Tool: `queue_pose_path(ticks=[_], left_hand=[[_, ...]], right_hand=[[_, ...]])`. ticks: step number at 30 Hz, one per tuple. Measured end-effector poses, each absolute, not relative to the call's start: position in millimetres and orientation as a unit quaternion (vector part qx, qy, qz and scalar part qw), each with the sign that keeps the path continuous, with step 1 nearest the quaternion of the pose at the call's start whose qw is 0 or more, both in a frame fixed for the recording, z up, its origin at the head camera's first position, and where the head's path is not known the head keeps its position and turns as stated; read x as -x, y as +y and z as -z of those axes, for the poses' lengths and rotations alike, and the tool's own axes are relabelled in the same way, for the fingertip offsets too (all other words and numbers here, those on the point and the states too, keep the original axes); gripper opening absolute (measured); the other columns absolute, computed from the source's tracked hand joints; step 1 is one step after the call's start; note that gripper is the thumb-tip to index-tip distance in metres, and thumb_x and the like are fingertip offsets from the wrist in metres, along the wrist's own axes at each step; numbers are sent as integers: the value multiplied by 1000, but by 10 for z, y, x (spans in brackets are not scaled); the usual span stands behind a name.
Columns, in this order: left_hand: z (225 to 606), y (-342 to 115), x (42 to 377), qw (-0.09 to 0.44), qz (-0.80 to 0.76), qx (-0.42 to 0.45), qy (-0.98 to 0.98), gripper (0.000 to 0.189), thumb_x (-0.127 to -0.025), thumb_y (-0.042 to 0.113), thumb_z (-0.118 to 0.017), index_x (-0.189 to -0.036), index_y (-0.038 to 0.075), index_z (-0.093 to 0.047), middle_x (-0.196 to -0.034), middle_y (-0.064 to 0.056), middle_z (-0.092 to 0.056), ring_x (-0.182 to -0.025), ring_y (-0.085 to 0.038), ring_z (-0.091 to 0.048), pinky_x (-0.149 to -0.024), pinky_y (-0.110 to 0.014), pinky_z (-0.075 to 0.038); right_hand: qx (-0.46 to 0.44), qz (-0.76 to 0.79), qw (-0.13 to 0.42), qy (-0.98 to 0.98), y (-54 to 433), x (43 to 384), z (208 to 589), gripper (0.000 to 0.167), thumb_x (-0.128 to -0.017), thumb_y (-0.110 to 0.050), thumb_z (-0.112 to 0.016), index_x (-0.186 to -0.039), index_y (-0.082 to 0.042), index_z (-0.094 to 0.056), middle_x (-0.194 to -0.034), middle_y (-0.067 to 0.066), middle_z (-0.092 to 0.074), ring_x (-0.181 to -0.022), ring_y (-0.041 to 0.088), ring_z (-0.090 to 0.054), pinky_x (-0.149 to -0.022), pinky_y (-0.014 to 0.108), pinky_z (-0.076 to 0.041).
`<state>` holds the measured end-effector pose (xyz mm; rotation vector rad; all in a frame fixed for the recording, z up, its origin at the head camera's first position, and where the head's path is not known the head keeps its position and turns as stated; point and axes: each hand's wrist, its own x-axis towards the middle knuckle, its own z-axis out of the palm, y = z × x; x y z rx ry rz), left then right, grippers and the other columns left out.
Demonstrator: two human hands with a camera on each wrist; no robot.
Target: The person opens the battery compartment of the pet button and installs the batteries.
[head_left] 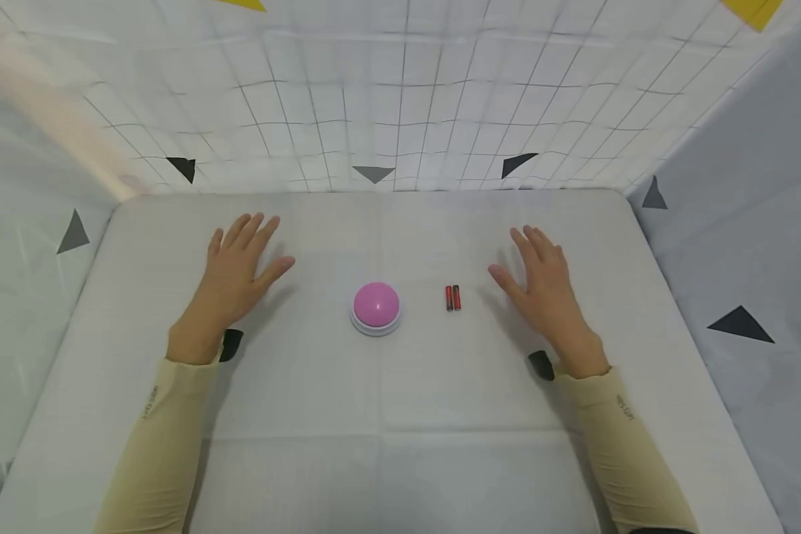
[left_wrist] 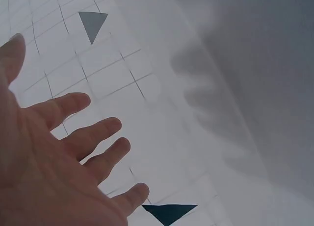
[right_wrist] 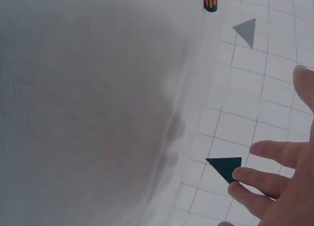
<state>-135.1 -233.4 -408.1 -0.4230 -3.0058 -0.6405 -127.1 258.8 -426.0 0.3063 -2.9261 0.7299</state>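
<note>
A round push light or button with a pink dome and a white base sits mid-table. To its right, two small red-and-black batteries lie side by side; the end of one battery shows at the top of the right wrist view. My left hand is held over the table left of the pink dome, fingers spread, holding nothing. On the other side, my right hand hovers right of the batteries, its fingers spread and nothing held. Neither hand touches an object.
White cloth covers the table. A wall with a black grid rises at the back, and grey-white sheets stand at both sides. Black and grey triangles mark the walls. Dark wrist cameras sit under both cuffs.
</note>
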Motion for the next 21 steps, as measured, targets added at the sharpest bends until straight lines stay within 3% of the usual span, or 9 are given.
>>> queue_pose_path(ticks=[21], left_hand=[[4077, -1989, 1282, -22, 187, 176, -966, 78, -106, 54, -55, -168, 15, -27, -172, -18, -28, -162, -40, -17, -127, -69, -9]], right_hand=[[-156, -256, 79, -951, 2346, 1195, 4321, 74, -101, -40, -70, -160, -5, -40, -165, 26, -37, -156, 44, -29, -125, 72, -14]])
